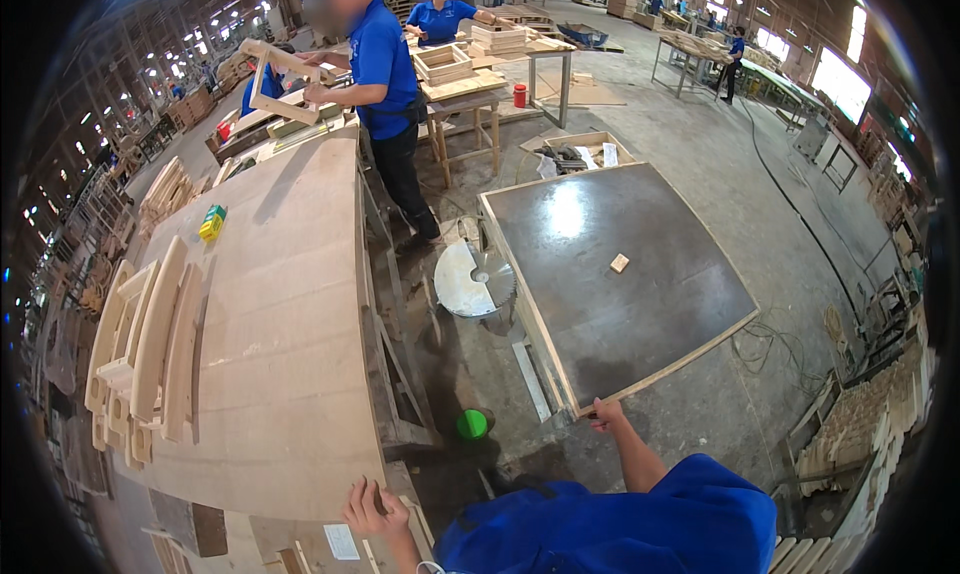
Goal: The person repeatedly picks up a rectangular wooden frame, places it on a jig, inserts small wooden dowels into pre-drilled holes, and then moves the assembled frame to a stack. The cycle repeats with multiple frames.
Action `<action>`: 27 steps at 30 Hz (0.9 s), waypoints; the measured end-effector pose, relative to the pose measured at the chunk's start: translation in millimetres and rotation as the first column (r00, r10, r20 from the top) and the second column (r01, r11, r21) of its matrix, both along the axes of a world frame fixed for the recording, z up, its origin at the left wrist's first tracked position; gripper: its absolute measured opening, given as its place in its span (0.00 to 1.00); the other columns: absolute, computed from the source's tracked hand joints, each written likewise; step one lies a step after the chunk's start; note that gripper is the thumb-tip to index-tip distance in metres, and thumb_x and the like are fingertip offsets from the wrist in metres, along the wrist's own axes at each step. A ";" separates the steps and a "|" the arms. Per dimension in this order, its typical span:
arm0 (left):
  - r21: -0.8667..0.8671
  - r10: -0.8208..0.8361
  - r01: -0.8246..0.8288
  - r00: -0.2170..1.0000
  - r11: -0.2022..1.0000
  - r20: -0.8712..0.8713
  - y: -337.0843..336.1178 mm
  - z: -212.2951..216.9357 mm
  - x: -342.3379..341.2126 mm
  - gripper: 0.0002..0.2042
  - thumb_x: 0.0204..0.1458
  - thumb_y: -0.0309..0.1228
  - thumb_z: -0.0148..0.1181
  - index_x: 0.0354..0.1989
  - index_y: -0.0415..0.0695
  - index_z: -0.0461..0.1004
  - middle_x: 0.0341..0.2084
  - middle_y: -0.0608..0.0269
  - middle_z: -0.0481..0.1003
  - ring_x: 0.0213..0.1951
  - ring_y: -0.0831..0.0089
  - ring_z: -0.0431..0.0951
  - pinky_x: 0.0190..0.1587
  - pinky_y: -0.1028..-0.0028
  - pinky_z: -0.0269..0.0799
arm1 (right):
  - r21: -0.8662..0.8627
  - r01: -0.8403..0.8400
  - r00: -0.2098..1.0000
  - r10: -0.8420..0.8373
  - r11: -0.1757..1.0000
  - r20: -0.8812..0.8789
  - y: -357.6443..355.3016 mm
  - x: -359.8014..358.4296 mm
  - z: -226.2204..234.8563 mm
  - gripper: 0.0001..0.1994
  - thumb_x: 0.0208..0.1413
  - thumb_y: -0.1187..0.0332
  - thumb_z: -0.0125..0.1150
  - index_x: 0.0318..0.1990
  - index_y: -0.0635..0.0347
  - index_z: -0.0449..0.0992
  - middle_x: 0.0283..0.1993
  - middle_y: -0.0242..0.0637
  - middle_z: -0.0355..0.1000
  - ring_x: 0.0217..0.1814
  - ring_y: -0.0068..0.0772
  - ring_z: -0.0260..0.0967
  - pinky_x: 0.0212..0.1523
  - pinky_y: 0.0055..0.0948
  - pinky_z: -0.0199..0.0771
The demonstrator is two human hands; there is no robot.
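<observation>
Tabletop, dark and glossy, with a hand at its near corner

The tabletop (640, 319), wood-edged, fills the right middle of a workshop. The person's right hand (606, 415) meets its near left corner; part of the fingers is hidden, so I cannot tell whether they grasp the edge or only rest there. One small wooden block (620, 263) sits on the dark surface. At its far side, one shallow wooden tray (625, 152) holds a jumble too small to name.

Left of the tabletop are one pale, notched disc (455, 284) and, nearer, one round green object (472, 424), its kind unclear.

Farther left stands one plywood bench (290, 314). The person's left hand (378, 509) is loosely spread, grasping nothing, by its near right corner; contact is unclear. The bench bears one yellow-and-green box (212, 223) and several wooden pieces (172, 334), overlapping too much to count.

Beyond, one co-worker (385, 64) holds one wooden frame (282, 110); a second (438, 19) is cut off by stacked wood.
</observation>
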State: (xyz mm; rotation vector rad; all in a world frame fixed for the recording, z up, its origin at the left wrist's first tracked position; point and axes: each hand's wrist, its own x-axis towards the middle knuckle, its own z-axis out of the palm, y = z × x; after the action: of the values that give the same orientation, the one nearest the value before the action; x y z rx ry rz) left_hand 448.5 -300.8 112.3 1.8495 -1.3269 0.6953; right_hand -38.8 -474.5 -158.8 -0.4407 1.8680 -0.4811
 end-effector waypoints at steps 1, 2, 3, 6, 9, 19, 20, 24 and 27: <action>-0.005 0.003 -0.003 1.000 1.000 0.002 -0.2 0.0 0.1 0.09 0.46 0.32 0.55 0.33 0.43 0.77 0.38 0.59 0.79 0.42 0.53 0.75 0.46 0.57 0.67 | -0.006 0.007 1.000 -0.007 1.000 -0.007 0.5 0.1 -1.7 0.21 0.62 0.50 0.55 0.51 0.57 0.68 0.36 0.44 0.78 0.25 0.44 0.75 0.20 0.37 0.71; -0.006 0.001 -0.001 1.000 1.000 0.000 0.4 -0.3 0.2 0.09 0.47 0.32 0.55 0.33 0.43 0.77 0.38 0.59 0.79 0.42 0.53 0.75 0.46 0.57 0.67 | -0.011 0.015 1.000 -0.015 1.000 -0.014 0.8 0.4 -3.4 0.21 0.62 0.50 0.56 0.51 0.58 0.68 0.36 0.44 0.78 0.25 0.44 0.75 0.20 0.37 0.71; -0.005 0.000 0.000 1.000 1.000 0.001 1.3 -0.7 0.7 0.09 0.47 0.32 0.55 0.33 0.43 0.77 0.38 0.59 0.79 0.42 0.53 0.75 0.46 0.57 0.67 | -0.016 0.022 1.000 -0.022 1.000 -0.018 1.1 3.3 -3.2 0.21 0.61 0.51 0.57 0.51 0.58 0.69 0.35 0.44 0.78 0.25 0.44 0.75 0.20 0.38 0.71; -0.017 -0.007 0.008 1.000 1.000 0.013 2.7 -3.0 2.2 0.09 0.47 0.33 0.55 0.32 0.43 0.77 0.38 0.59 0.79 0.41 0.54 0.75 0.46 0.58 0.66 | -0.054 0.069 0.997 -0.071 0.996 -0.035 0.0 7.2 -3.2 0.21 0.60 0.52 0.59 0.50 0.59 0.69 0.35 0.44 0.77 0.26 0.44 0.74 0.21 0.39 0.72; -0.034 -0.012 0.012 1.000 0.999 -0.004 2.8 -6.6 2.4 0.09 0.47 0.33 0.54 0.32 0.43 0.77 0.37 0.60 0.79 0.41 0.54 0.75 0.46 0.58 0.65 | -0.017 0.095 0.995 -0.096 0.995 -0.009 -1.2 5.2 -5.0 0.20 0.60 0.52 0.60 0.49 0.60 0.70 0.34 0.43 0.76 0.24 0.42 0.73 0.22 0.41 0.72; -0.049 -0.036 0.033 0.998 0.998 -0.060 2.6 -0.1 -2.2 0.08 0.48 0.29 0.54 0.32 0.42 0.77 0.38 0.58 0.79 0.43 0.55 0.74 0.50 0.60 0.63 | -0.037 0.092 0.994 -0.094 0.995 -0.054 -0.1 7.6 -10.6 0.20 0.61 0.51 0.57 0.49 0.59 0.70 0.32 0.40 0.75 0.20 0.37 0.69 0.22 0.39 0.73; -0.052 -0.044 0.041 0.998 0.998 -0.055 2.2 -1.6 -1.2 0.08 0.48 0.30 0.53 0.32 0.42 0.77 0.38 0.58 0.79 0.43 0.55 0.74 0.50 0.59 0.63 | -0.039 0.101 0.993 -0.103 0.994 -0.063 0.8 7.7 -12.0 0.20 0.61 0.52 0.57 0.49 0.59 0.70 0.32 0.40 0.75 0.20 0.37 0.69 0.22 0.39 0.74; -0.086 -0.069 0.067 0.997 0.994 -0.025 4.6 -7.7 4.0 0.10 0.50 0.33 0.51 0.31 0.42 0.77 0.37 0.58 0.79 0.41 0.55 0.74 0.49 0.59 0.64 | -0.065 0.138 0.987 -0.143 0.988 -0.078 2.9 15.3 -5.3 0.20 0.61 0.52 0.58 0.48 0.60 0.71 0.31 0.40 0.75 0.18 0.35 0.68 0.20 0.38 0.73; -0.119 -0.064 0.061 0.998 0.991 -0.024 2.8 -12.9 5.5 0.12 0.50 0.35 0.50 0.29 0.42 0.77 0.36 0.58 0.80 0.39 0.56 0.74 0.47 0.60 0.65 | -0.071 0.114 0.983 -0.123 0.991 -0.133 2.5 16.8 -1.2 0.20 0.60 0.52 0.58 0.46 0.62 0.72 0.30 0.41 0.75 0.18 0.34 0.69 0.18 0.36 0.73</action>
State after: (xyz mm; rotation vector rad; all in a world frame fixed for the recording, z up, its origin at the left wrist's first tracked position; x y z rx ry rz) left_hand 454.0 -297.9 99.4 1.7103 -1.2919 0.6974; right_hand -22.0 -472.1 -160.0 -0.4153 2.0244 -0.6042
